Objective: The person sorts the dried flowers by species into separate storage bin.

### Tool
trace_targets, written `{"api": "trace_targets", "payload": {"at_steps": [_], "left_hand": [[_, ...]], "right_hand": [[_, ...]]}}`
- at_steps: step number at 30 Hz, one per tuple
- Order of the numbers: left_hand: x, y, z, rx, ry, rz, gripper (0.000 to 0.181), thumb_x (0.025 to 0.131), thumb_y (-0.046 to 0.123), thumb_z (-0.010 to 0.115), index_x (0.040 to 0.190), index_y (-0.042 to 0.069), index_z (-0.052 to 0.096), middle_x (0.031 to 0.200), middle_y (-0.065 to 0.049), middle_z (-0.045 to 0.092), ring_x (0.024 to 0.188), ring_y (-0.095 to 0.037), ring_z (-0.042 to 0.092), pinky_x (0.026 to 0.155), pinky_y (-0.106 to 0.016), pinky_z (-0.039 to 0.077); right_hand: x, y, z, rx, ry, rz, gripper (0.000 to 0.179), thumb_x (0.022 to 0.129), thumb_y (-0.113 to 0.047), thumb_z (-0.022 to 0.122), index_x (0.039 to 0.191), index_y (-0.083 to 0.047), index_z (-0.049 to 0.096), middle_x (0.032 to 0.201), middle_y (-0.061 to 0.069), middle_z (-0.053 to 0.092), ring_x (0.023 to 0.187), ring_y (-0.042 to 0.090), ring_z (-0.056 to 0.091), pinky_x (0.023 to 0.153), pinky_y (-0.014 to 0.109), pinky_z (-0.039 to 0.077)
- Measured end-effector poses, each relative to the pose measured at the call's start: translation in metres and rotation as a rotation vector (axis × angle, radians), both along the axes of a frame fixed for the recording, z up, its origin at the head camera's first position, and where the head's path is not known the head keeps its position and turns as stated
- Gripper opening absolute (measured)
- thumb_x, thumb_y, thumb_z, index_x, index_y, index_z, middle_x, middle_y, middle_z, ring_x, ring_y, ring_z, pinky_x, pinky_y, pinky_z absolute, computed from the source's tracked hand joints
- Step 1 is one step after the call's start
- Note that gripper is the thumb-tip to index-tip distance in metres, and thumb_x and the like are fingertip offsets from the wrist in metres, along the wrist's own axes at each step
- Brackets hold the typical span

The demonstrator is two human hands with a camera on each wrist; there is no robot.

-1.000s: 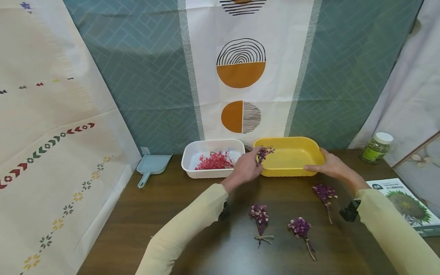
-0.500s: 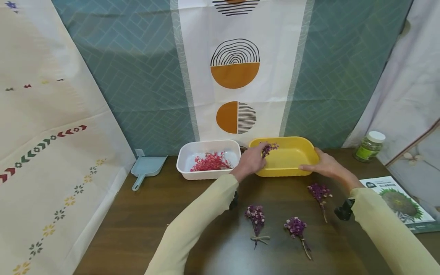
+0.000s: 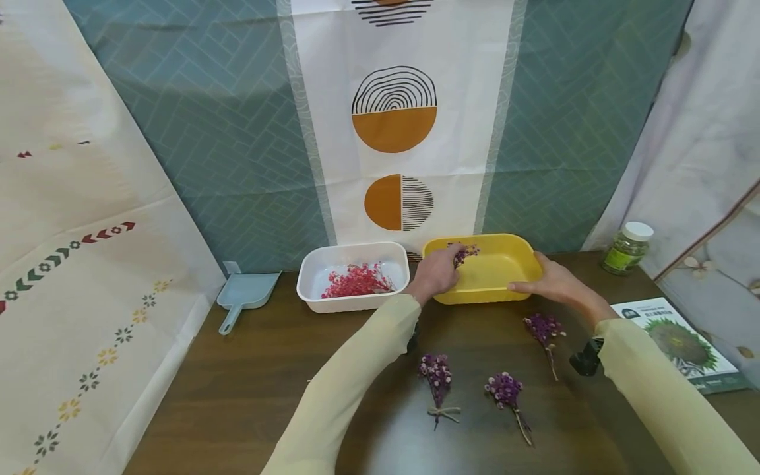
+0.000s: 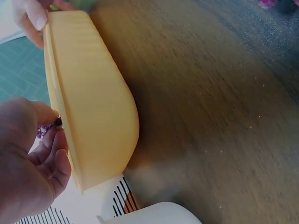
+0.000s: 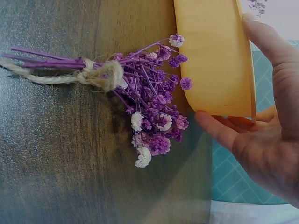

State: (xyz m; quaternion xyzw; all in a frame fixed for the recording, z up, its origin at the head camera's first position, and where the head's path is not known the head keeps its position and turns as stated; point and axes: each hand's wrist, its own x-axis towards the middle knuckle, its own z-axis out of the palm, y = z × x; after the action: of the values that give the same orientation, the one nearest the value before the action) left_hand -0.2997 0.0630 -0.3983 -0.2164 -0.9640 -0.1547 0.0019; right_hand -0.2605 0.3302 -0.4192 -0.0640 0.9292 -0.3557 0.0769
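A small bunch of purple dried flowers (image 3: 468, 253) is pinched in my left hand (image 3: 438, 270), over the left part of the yellow tray (image 3: 482, 295). In the left wrist view, the flowers (image 4: 43, 131) show between thumb and fingers beside the tray's rim (image 4: 60, 93). My right hand (image 3: 555, 280) grips the tray's right end, thumb at the rim and fingers around the outer wall, as the right wrist view shows. Close to that hand lies a purple bunch (image 5: 154, 98) tied with twine. Two more purple bunches, the left one (image 3: 436, 373) and the middle one (image 3: 505, 390), lie nearer on the table.
Left of the yellow tray stands a white tray (image 3: 344, 303) with pink-red dried flowers (image 3: 358, 280) inside. A light blue dustpan (image 3: 248, 291) lies farther left. At the right are a lidded jar (image 3: 627, 249) and a book or box (image 3: 683, 343) with a plant picture.
My left hand has moved right with the purple flowers, farther over the yellow tray. My right hand keeps its grip on the tray. The head view has turned slightly right.
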Motion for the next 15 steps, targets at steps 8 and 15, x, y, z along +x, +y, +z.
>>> {"api": "trace_targets", "payload": {"at_steps": [8,15], "left_hand": [[0.000,-0.004,-0.011,0.024,-0.013,0.060,0.056,0.097,0.018,0.061,0.150,0.026,0.047,0.127,-0.005,0.060,0.095,-0.016,0.054,0.063,-0.030,0.047],[0.016,-0.014,0.003,0.091,0.040,0.073,0.052,0.097,0.024,0.061,0.148,0.023,0.051,0.125,-0.008,0.058,0.089,-0.018,0.056,0.068,-0.032,0.050]], "right_hand": [[0.001,-0.003,-0.003,-0.002,0.009,0.013,0.100,0.086,-0.055,0.073,0.148,0.006,0.025,0.116,0.023,0.055,0.101,0.036,0.053,0.101,0.065,0.037],[0.000,0.000,0.001,0.004,0.006,0.001,0.103,0.084,-0.056,0.074,0.149,0.007,0.025,0.120,0.026,0.053,0.101,0.037,0.052,0.100,0.065,0.038]]}}
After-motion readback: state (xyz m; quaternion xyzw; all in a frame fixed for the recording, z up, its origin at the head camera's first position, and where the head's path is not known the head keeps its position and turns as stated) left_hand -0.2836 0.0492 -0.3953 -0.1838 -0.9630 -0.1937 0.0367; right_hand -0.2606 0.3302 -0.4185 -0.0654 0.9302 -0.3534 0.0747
